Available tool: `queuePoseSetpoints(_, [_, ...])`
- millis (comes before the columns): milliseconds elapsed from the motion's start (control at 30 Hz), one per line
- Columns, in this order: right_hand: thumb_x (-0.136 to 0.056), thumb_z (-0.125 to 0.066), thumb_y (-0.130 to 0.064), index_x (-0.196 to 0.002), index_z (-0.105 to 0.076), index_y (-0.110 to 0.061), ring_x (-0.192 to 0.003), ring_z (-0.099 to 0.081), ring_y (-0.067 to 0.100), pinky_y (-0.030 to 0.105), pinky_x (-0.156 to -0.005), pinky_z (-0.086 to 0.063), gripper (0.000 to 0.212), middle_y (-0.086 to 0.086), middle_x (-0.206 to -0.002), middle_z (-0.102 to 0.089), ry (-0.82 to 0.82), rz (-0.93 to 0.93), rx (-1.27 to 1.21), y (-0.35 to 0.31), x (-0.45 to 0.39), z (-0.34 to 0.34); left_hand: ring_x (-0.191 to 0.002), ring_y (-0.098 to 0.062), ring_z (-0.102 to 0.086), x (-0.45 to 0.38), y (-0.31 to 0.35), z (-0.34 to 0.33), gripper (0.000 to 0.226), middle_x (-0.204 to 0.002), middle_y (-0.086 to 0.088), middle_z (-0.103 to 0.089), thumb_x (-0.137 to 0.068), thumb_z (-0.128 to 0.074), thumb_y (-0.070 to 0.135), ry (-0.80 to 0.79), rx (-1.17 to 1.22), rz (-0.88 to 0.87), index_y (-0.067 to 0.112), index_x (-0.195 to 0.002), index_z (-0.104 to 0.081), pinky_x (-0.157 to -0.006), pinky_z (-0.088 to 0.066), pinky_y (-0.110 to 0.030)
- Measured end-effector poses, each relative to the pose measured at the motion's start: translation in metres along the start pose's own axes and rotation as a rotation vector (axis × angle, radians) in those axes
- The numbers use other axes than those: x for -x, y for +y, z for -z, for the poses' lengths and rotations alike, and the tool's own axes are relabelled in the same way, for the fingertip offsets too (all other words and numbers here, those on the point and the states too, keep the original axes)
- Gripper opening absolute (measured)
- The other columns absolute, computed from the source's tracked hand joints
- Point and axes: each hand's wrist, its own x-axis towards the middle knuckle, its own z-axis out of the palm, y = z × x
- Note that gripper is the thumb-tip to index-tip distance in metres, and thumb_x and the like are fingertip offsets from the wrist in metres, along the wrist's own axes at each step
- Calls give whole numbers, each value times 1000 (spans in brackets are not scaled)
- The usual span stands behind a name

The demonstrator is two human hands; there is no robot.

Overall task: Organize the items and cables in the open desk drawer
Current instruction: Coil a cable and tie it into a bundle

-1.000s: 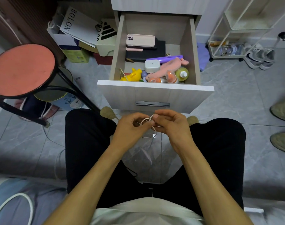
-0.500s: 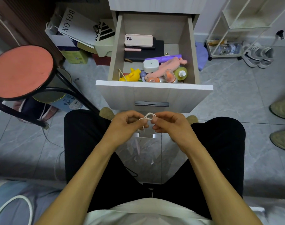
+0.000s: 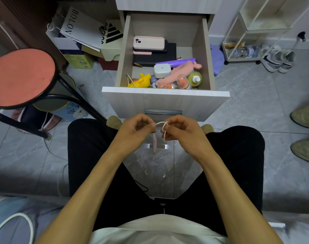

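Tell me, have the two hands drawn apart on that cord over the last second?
Yes. Below the drawer handle, the left hand and right hand, knuckles together before, now sit apart, the cord bridging the gap.

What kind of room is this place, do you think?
Probably a bedroom or small home room: an open drawer of personal odds and ends, sneakers on the tiled floor, and shopping bags beside a stool.

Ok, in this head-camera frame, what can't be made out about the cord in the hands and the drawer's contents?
- Cord: its ends are buried in the fingers of the left hand and right hand, so whether it is knotted cannot be told.
- Pink piece hanging below the left hand: too small to identify.
- Drawer: its front panel hides the bases of the nearest toys.
- Black items under the phone: stacked, unidentifiable.
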Motion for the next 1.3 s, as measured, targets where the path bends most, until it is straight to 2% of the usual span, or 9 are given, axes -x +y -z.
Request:
queuePoseSetpoints(167, [-88, -68, -10, -92, -73, -21, -77, -72, 18, 27, -74, -59, 13, 0, -83, -75, -20, 80, 47, -1, 3, 1, -67, -4, -65, 4, 2, -5, 11, -68, 11, -69, -86, -73, 21, -15, -18, -97, 20, -97, -72, -65, -49, -13])
queuePoseSetpoints(400, [-83, -73, -8, -101, -69, -15, -86, -71, 14, 26, -78, -58, 19, -1, -91, -75, 37, 55, -16, 5, 7, -1, -63, -7, -66, 8, 2, -8, 9, -74, 1, -73, -91, -67, 14, 31, 67, -4, 10, -96, -73, -56, -48, -14])
queuePoseSetpoints(533, [-83, -72, -6, -93, -71, -16, -83, -71, 12, 24, -77, -57, 14, -3, -88, -75, 64, 71, -28, 4, 8, -2, -64, -11, -66, 9, 0, -6, 7, -78, -2, -74, -92, -65, 13, 3, 118, 28, 12, -96, -71, -58, -49, -17])
queuePoseSetpoints(767, [-84, -73, -8, -86, -73, -25, -82, -71, 10, 26, -80, -58, 17, -8, -83, -75, 34, 130, 68, 1, 9, -1, -70, -14, -70, 9, 7, -7, 6, -74, 4, -72, -88, -70, 16, 60, 17, -86, 16, -84, -75, -61, -50, -15])
queuePoseSetpoints(900, [-83, -74, -10, -84, -74, -25, -78, -71, 12, 28, -78, -59, 15, -6, -79, -74, 76, 143, 89, 1, 5, -5, -81, -22, -73, 11, 7, -16, 7, -84, -7, -75, -89, -68, 11, 138, 280, 76, 8, -87, -73, -74, -58, -29])
queuePoseSetpoints(1033, [-82, -74, -7, -84, -75, -17, -74, -69, 8, 18, -73, -57, 10, -3, -78, -73, 111, 122, 58, 1, 3, -8, -87, -28, -73, 10, 4, -22, 7, -86, -12, -75, -89, -63, 10, 203, 591, 312, 7, -88, -69, -79, -56, -36])
queuePoseSetpoints(1133, [-84, -70, -3, -90, -72, -11, -76, -70, 9, 18, -72, -55, 10, 1, -83, -73, 63, 125, 46, 2, 3, -9, -85, -22, -72, 10, 3, -20, 5, -80, 0, -74, -89, -66, 10, 170, 424, 225, 11, -93, -66, -72, -56, -27])
queuePoseSetpoints(1233, [-89, -64, -2, -99, -68, -6, -73, -73, 21, 24, -71, -58, 11, 8, -88, -71, -7, 81, -39, 3, 3, -7, -82, -15, -71, 5, 4, -8, 23, -78, 2, -74, -87, -67, 7, 78, 175, 69, 20, -106, -67, -80, -57, -26])
queuePoseSetpoints(1300, [-91, -63, -5, -100, -68, -8, -66, -71, 21, 24, -65, -57, 11, 8, -92, -69, -27, 79, 1, 2, 3, -7, -80, -8, -70, 2, 5, -4, 21, -80, 4, -74, -86, -70, 9, 99, -37, -34, 25, -99, -71, -79, -56, -23])
